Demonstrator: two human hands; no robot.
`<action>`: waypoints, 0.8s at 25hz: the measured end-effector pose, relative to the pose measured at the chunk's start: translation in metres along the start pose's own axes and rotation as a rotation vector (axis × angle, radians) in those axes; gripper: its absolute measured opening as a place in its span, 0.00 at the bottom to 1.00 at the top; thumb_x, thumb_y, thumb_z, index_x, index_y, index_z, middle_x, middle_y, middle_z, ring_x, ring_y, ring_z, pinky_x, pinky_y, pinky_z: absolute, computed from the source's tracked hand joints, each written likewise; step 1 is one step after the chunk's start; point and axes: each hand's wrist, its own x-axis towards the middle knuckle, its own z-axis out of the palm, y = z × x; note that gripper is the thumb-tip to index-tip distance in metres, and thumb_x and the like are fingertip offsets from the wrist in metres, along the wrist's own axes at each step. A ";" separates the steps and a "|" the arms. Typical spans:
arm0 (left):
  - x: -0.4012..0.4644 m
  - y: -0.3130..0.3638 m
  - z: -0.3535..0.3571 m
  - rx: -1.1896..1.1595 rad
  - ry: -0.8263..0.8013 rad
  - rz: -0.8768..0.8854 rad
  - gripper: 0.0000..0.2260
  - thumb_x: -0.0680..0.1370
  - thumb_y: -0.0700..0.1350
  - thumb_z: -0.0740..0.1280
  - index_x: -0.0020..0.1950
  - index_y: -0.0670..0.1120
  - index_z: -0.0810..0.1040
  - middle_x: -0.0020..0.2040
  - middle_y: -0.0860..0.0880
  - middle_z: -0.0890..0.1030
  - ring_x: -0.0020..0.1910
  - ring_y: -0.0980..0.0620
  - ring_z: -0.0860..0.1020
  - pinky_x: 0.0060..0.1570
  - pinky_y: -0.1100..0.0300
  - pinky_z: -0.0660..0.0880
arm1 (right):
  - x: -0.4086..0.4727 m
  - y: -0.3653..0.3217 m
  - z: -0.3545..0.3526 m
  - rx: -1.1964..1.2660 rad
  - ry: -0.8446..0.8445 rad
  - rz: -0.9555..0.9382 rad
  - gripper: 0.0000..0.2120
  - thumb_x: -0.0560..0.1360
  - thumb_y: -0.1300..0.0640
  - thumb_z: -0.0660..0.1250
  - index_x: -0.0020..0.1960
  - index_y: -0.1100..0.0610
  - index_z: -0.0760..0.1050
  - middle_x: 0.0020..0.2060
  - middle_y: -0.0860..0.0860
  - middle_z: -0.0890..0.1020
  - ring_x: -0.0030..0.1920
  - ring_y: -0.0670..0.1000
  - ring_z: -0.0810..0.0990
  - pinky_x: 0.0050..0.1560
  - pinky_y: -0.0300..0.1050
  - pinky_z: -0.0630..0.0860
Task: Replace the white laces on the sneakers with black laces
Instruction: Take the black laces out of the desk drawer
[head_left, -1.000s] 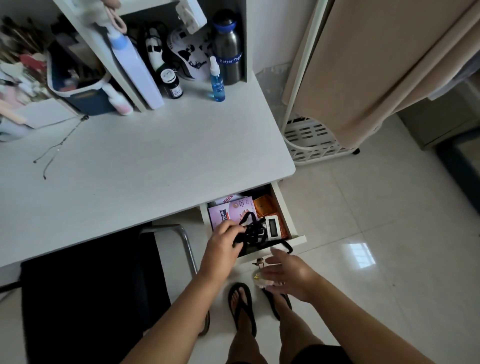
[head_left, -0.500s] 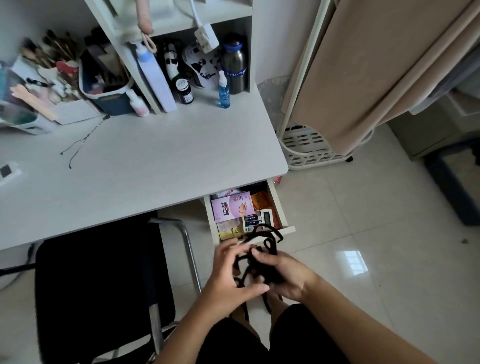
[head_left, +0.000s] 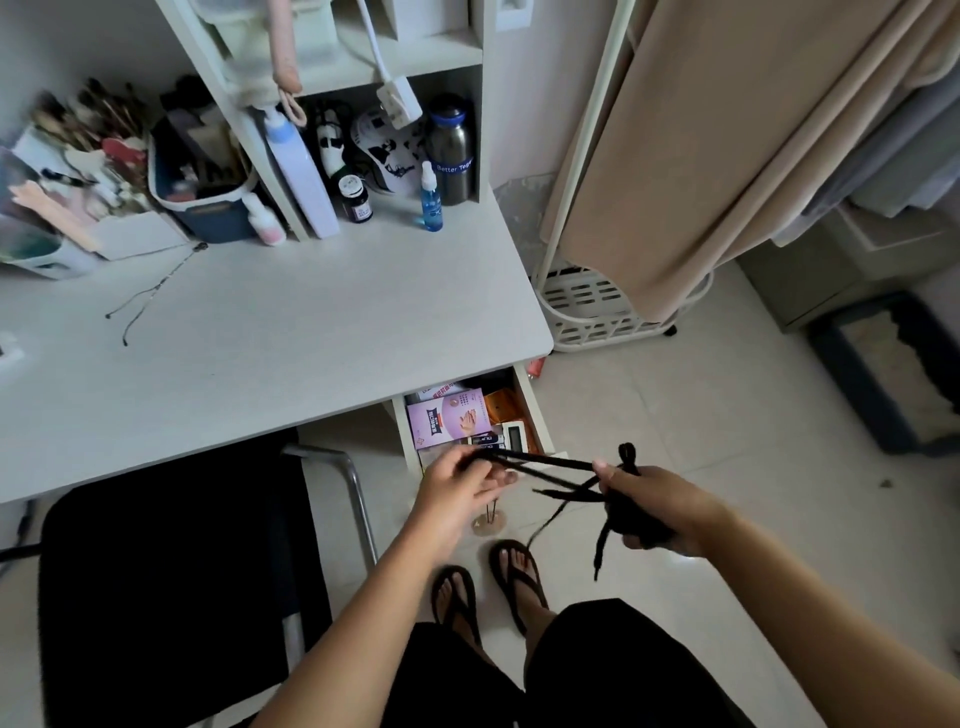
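Left hand (head_left: 457, 486): fingers pinch one end of the black laces (head_left: 545, 462) | Laces: stretched in the air between both hands, in front of the open drawer (head_left: 524, 400); likely light, limp, tangle-prone, so grip near the ends | Right hand (head_left: 657, 506): closed around the bunched remainder, loose tails hanging below.

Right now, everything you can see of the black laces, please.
The black laces look like flat woven cord, dark and matte. They are held in the air in front of the open drawer, above the floor, touching nothing but the hands. The left hand pinches one end of a couple of strands pulled nearly straight across to the right hand, which grips the bunched remainder. A loop sticks up above the right hand; loose ends hang below it, towards the sandalled feet. How many laces cannot be told.
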 end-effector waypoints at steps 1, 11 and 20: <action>-0.007 0.004 0.009 -0.192 -0.012 -0.026 0.06 0.81 0.35 0.57 0.53 0.37 0.73 0.38 0.43 0.80 0.40 0.47 0.83 0.44 0.57 0.81 | 0.009 0.009 0.006 0.134 0.051 0.057 0.20 0.69 0.43 0.68 0.43 0.60 0.69 0.28 0.55 0.74 0.26 0.52 0.73 0.26 0.44 0.75; -0.047 -0.034 0.002 0.640 -0.209 -0.067 0.39 0.73 0.52 0.71 0.76 0.56 0.50 0.71 0.52 0.62 0.67 0.56 0.67 0.59 0.61 0.70 | 0.002 0.012 0.043 0.636 -0.491 0.200 0.14 0.73 0.49 0.66 0.37 0.57 0.67 0.28 0.51 0.68 0.21 0.43 0.59 0.15 0.32 0.59; -0.024 -0.006 0.019 0.653 -0.348 0.183 0.08 0.80 0.48 0.61 0.47 0.50 0.79 0.46 0.56 0.81 0.47 0.64 0.76 0.55 0.55 0.70 | -0.058 -0.035 0.016 -0.366 -0.510 0.110 0.22 0.66 0.35 0.70 0.32 0.53 0.72 0.27 0.50 0.73 0.20 0.47 0.67 0.19 0.33 0.62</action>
